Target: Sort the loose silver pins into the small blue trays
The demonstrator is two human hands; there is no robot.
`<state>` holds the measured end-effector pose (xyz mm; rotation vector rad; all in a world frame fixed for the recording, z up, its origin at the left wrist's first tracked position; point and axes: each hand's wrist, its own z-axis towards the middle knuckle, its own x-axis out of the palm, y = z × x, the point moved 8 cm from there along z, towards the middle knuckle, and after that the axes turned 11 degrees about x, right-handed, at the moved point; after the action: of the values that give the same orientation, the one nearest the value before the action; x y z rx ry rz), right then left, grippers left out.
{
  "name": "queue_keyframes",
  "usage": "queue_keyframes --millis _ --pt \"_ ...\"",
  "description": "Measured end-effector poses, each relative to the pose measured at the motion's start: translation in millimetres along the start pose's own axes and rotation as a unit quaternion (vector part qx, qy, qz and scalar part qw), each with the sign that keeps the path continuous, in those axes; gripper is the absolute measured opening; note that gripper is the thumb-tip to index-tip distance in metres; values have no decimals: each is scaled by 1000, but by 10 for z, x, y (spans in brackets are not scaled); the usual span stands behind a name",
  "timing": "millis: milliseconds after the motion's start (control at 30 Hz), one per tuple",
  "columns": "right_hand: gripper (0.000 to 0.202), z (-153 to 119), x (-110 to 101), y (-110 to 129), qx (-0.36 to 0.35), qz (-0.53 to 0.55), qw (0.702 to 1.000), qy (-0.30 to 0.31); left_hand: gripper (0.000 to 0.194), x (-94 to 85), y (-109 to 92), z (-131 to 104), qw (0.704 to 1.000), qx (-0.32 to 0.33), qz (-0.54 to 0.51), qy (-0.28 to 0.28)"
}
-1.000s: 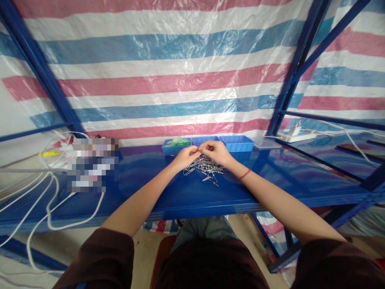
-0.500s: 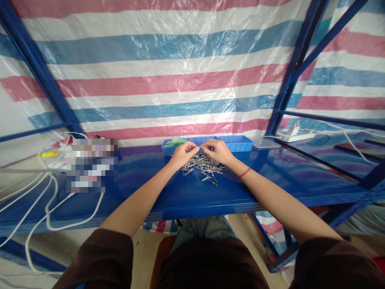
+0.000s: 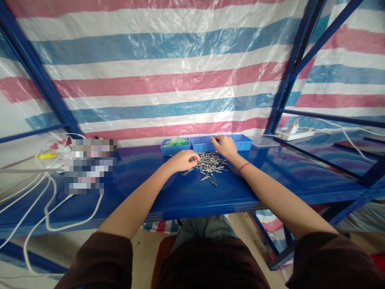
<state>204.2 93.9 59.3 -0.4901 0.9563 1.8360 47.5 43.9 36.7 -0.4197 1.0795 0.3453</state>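
A loose pile of thin silver blind rivets (image 3: 212,162) lies on the blue tabletop (image 3: 186,192), with one brass-coloured piece (image 3: 214,183) at its near edge. My left hand (image 3: 183,161) is low at the pile's left side, fingers curled and fingertips against the rivets. Whatever they pinch is too small to make out. Behind the pile, my right hand (image 3: 226,147) is at the near side of a long blue bin (image 3: 245,146). Its fingers are bent and drawn together over the bin, and their contents cannot be made out.
A smaller blue bin (image 3: 176,151) with green plastic-wrapped contents stands left of the long one. A clear lid (image 3: 265,141) lies to the right, near a white power strip (image 3: 296,135). White cables (image 3: 51,200) run over the table's left side. Blue posts flank the striped sheet.
My hands, together above the pile earlier, have parted. The left has come down and nearer to me onto the rivets; the right has shifted right and over the long bin.
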Motion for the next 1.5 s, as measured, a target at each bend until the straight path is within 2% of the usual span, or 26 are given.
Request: queue_keyframes --millis 233,467,567,733,867,933,1000,1067,1133,1267,1400,1500 --pt "32 -81 -8 198 -41 26 998 28 17 120 -27 7 998 41 -29 35" --pt "27 -124 10 269 -59 40 997 42 13 127 -77 25 990 45 94 92" --pt "26 -154 9 314 -67 50 995 48 11 129 -76 27 991 34 89 93" --pt "23 -227 25 431 -97 76 989 79 11 144 -48 11 997 20 42 57" --pt "20 -264 40 472 -85 160 976 119 17 37 18 11 999 -7 32 -27" --pt "21 -281 81 470 -49 230 958 166 18 -42 107 4 995 -46 -13 -91" --pt "25 -321 146 500 -19 299 926 229 20 -88 220 -14 982 -94 -77 -148" --pt "27 -361 181 546 -6 352 897 268 20 -92 298 -22 964 -121 -145 -187" --pt "27 -370 175 569 -2 386 884 264 19 -80 327 -20 947 -129 -206 -211" --pt "28 -339 162 540 -2 409 885 224 21 -41 294 -19 926 -138 -275 -217" --pt "29 -297 131 496 -11 393 902 180 25 0 239 -23 918 -147 -308 -200" --pt "27 -312 56 543 -48 357 921 147 24 19 231 -24 916 -147 -314 -202"
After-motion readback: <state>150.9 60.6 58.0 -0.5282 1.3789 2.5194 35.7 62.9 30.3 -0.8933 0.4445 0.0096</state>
